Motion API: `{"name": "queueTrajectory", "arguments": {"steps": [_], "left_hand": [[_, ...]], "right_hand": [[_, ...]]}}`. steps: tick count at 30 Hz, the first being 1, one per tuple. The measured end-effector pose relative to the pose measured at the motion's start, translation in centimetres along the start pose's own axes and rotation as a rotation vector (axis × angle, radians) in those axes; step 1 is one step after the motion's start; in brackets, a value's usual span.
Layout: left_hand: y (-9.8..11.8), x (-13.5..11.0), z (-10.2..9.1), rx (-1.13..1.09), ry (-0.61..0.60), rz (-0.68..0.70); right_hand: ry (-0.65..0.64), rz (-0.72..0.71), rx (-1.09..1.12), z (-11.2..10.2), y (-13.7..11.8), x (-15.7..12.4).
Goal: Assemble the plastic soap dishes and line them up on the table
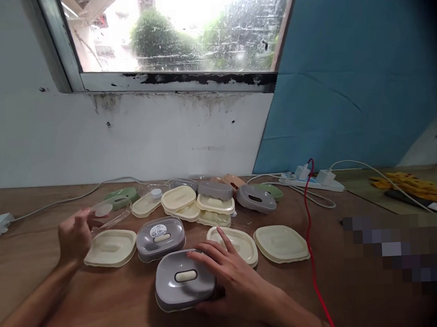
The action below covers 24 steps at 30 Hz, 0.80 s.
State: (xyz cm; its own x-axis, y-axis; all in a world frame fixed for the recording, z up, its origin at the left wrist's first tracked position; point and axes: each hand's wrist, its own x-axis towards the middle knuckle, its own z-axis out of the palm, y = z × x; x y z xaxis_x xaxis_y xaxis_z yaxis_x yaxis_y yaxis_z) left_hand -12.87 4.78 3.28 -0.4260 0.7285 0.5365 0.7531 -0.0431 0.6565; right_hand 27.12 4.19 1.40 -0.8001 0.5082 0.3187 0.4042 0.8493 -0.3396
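On the left, my left hand (75,234) pinches the edge of a clear plastic cover (114,214) with a round pale sticker, tilted above the table. Below that cover lies a cream tray (111,248) with a raised middle. My right hand (228,275) rests on the right side of a grey oval-topped box (184,287), its fingers spread over the rim and the thumb low at the side. A cream bar shows through the slot in its top. Just behind sits another grey box (160,239), under a clear cover with a round printed label. A cream tray (241,245) is partly behind my right fingers.
Stacked cream trays (178,199), grey lids (256,199) and a green lid (121,197) lie towards the wall. Another cream tray (281,243) sits to the right. A red cable (311,246) runs down from a power strip (314,182). Yellow gloves-like cloth (410,187) lies far right.
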Motion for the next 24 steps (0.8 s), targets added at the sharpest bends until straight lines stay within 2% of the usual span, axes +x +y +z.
{"name": "queueTrajectory", "arguments": {"steps": [2,4,7,9,11,13,15,19,21,24], "left_hand": [[1.2,-1.8,0.7,-0.134,0.027,0.080],[2.9,-4.1,1.3,-0.289,0.002,0.301],[5.3,-7.7,2.0,-0.361,-0.160,0.692],[6.4,-9.5,2.5,-0.300,-0.272,0.878],[7.1,-10.6,3.0,-0.254,-0.359,1.008],[7.3,-11.1,3.4,-0.227,-0.436,1.072],[7.4,-11.2,3.7,-0.212,-0.502,1.101],[7.4,-11.1,4.1,-0.210,-0.611,1.077],[7.4,-11.2,4.3,-0.219,-0.641,1.037],[7.2,-11.2,4.6,-0.240,-0.667,0.999]], "right_hand": [[0.017,-0.017,0.006,0.0,0.1,0.0],[0.078,-0.035,0.010,0.3,0.5,0.0],[0.265,-0.047,-0.019,0.9,1.2,-0.3],[0.394,-0.065,-0.056,1.1,1.6,-0.5],[0.451,-0.105,-0.083,0.9,1.6,-0.6],[0.397,-0.138,-0.092,0.4,1.5,-0.6],[0.282,-0.159,-0.078,-0.1,1.2,-0.4],[0.078,-0.176,0.021,-0.6,0.7,-0.1],[0.031,-0.157,0.040,-0.5,0.5,-0.1],[0.034,-0.084,0.009,-0.2,0.4,-0.2]]}}
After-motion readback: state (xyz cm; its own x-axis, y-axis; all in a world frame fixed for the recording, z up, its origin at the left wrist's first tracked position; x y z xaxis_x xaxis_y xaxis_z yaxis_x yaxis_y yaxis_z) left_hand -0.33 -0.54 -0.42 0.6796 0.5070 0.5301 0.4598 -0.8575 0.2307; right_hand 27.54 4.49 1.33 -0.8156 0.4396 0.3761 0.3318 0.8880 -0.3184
